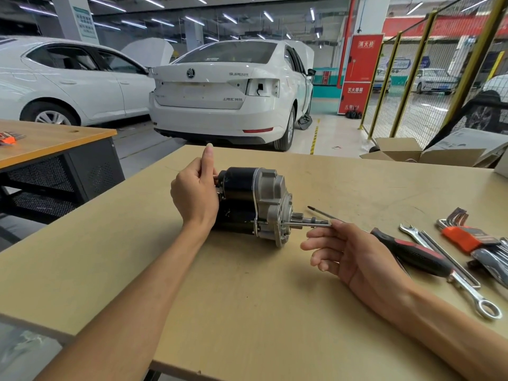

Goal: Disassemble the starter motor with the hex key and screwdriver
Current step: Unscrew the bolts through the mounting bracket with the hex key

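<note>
The starter motor lies on its side mid-table, long axis running 9 to 3 o'clock. The left hand pinches a stud at its 9 o'clock end; the right hand, at 3 o'clock, pinches a long bolt between fingertips, other fingers loose. The screwdriver lies beside it.
</note>
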Demonstrator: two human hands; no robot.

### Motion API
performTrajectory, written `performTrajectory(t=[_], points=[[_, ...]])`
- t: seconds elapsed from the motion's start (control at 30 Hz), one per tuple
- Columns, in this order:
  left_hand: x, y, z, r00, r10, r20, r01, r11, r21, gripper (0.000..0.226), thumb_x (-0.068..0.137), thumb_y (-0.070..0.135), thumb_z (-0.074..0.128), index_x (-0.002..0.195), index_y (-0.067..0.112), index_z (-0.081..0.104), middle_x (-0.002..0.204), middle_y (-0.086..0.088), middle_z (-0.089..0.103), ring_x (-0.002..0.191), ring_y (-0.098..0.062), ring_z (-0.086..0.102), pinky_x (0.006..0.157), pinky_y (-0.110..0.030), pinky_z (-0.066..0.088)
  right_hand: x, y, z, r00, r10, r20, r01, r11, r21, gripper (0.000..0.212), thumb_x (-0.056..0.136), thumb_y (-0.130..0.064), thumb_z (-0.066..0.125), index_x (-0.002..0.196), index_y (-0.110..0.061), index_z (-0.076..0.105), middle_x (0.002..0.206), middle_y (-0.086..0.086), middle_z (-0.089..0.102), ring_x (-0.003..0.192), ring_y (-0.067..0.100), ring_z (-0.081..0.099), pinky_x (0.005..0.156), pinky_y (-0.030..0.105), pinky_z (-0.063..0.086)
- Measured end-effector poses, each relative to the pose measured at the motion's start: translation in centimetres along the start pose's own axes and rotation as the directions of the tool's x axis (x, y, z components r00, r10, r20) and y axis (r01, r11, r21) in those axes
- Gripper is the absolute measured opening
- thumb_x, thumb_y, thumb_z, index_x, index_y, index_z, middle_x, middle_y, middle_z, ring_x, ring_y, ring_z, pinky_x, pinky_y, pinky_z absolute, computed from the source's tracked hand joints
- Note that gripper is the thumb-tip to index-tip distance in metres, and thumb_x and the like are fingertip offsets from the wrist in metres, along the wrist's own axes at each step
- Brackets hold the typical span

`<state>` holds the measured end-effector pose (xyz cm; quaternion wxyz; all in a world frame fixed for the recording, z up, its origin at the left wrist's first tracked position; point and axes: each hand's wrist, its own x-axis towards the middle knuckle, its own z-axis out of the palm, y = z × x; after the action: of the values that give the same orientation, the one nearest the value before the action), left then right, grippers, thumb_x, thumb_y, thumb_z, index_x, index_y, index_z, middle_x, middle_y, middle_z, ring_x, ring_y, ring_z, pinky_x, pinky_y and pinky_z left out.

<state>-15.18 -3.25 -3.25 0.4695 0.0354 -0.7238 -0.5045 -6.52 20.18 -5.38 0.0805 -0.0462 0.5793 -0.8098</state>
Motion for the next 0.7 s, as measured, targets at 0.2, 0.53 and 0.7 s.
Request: performTrajectory(t=[0.2,0.53,0.7], points=[[0.10,-0.16,0.00,0.999,-0.017,0.029,0.017,1.000,0.000,0.054,0.105,0.042,0.045,0.054,0.024,0.048,0.050,0.012,0.049,0.048,0.004,0.050,0.049,-0.011,0.034,0.07,0.08,-0.13,1.000,-0.005,0.001,0.005,1.000,-0.004,0.046,0.106,-0.023,0.035,0.088,0.001,0.070,0.087,0.024,0.073,0.056,0.021,0.064,0.048,0.025,0.051],[0.23,-0.11,-0.29,0.995,0.019,0.099,-0.005,0.991,-0.136,0.072,0.099,0.047,0.053,0.057,-0.009,0.037,0.052,-0.011,0.036,0.056,-0.022,0.032,0.058,-0.034,0.032,0.13,0.13,-0.18,1.000,0.006,-0.001,-0.006,1.000,0.015,0.044,0.106,-0.023,0.037,0.091,0.003,0.069,0.090,0.025,0.073,0.056,0.020,0.065,0.049,0.024,0.052],[-0.01,0.08,-0.58,0.965,0.251,0.082,-0.247,0.968,-0.047,0.053,0.103,0.040,0.046,0.069,0.003,0.061,0.058,0.003,0.051,0.056,-0.016,0.047,0.060,-0.036,0.040,0.16,0.15,-0.06,1.000,0.021,-0.007,-0.021,0.999,0.051,0.043,0.106,-0.021,0.038,0.092,0.005,0.069,0.090,0.025,0.073,0.055,0.019,0.066,0.049,0.023,0.054]])
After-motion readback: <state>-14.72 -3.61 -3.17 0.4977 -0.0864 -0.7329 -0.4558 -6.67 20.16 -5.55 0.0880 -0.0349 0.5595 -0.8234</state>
